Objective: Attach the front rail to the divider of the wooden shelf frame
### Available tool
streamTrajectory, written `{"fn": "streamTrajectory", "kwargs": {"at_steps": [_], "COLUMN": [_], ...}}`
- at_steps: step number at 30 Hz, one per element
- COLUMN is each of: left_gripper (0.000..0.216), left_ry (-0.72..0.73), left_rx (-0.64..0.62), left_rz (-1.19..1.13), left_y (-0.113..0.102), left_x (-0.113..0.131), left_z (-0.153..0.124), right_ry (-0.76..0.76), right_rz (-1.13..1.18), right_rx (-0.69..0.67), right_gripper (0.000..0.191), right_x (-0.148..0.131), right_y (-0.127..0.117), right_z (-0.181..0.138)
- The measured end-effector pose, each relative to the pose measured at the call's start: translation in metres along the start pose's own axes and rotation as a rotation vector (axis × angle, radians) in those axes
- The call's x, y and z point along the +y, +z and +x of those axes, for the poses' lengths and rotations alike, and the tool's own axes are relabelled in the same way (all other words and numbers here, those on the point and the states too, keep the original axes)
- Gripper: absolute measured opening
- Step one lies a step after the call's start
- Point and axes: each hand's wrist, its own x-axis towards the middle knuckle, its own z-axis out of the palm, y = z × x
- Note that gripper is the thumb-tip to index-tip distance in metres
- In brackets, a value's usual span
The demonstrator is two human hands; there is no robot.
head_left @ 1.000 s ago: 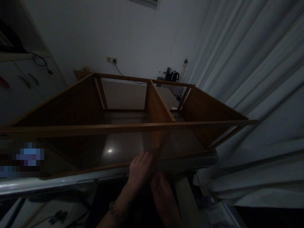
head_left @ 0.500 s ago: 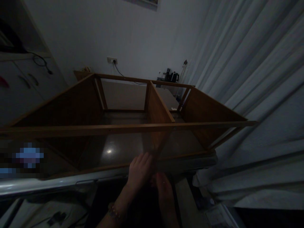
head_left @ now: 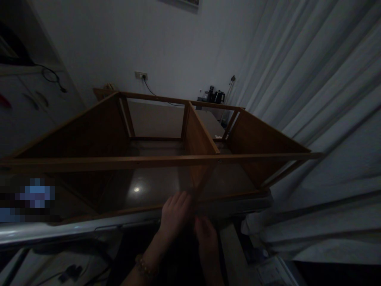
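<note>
A brown wooden frame (head_left: 178,160), with side panels and one divider panel (head_left: 202,131), lies on a table with a glossy top (head_left: 154,182). My left hand (head_left: 175,210) is closed over the frame's lower front rail, beside the foot of the divider; its fingertips are hidden in shadow. A bead bracelet (head_left: 144,266) circles that wrist. Just below and to the right, my right hand (head_left: 206,232) has its fingers curled together under the table edge. Whatever it pinches is too dark to make out.
A white curtain (head_left: 321,119) hangs close on the right. Behind the frame, a black kettle (head_left: 219,96) stands near the wall, and a cord runs from a wall socket (head_left: 141,75). White cabinets (head_left: 29,103) are at the left. A pale box-like surface (head_left: 233,246) lies below right.
My right hand has turned slightly and its fingers have shifted a little. My left hand and the wooden frame stay in place.
</note>
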Motion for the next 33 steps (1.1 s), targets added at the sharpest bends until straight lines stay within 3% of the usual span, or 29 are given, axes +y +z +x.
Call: {"fn": "streamTrajectory", "kwargs": {"at_steps": [4,8,14,17,20,26,29,33], "left_gripper": [0.018,0.016,0.013,0.014,0.015,0.017,0.018,0.017], "left_ry": [-0.002,-0.002,-0.001,-0.005,-0.008,-0.002,-0.002,-0.018], "left_rx": [-0.008,0.001,0.038,0.031,0.018,-0.019,-0.004,-0.025], "left_rz": [0.009,0.009,0.004,0.000,-0.001,-0.008,-0.004,-0.006], "left_y": [0.001,0.000,-0.004,-0.004,-0.003,-0.003,-0.003,-0.004], "left_x": [-0.001,0.000,0.001,0.002,0.001,0.001,0.002,0.002], "left_z": [-0.001,0.000,0.004,0.003,0.003,0.002,0.002,0.004], "right_ry": [-0.055,-0.127,-0.449,-0.487,-0.377,0.079,0.160,0.182], "right_rz": [-0.025,-0.178,-0.574,-0.640,-0.498,0.047,0.130,0.162], "right_rx": [0.054,0.026,0.105,0.131,0.114,-0.012,-0.074,-0.048], "right_gripper": [0.030,0.030,0.013,0.011,0.015,0.039,0.045,0.049], "right_x": [0.003,0.000,0.000,0.002,0.003,0.000,-0.007,-0.013], "right_y": [0.005,0.001,-0.019,-0.025,-0.024,-0.011,-0.010,-0.013], "right_z": [0.000,0.001,0.009,0.010,0.008,0.005,0.005,0.005]}}
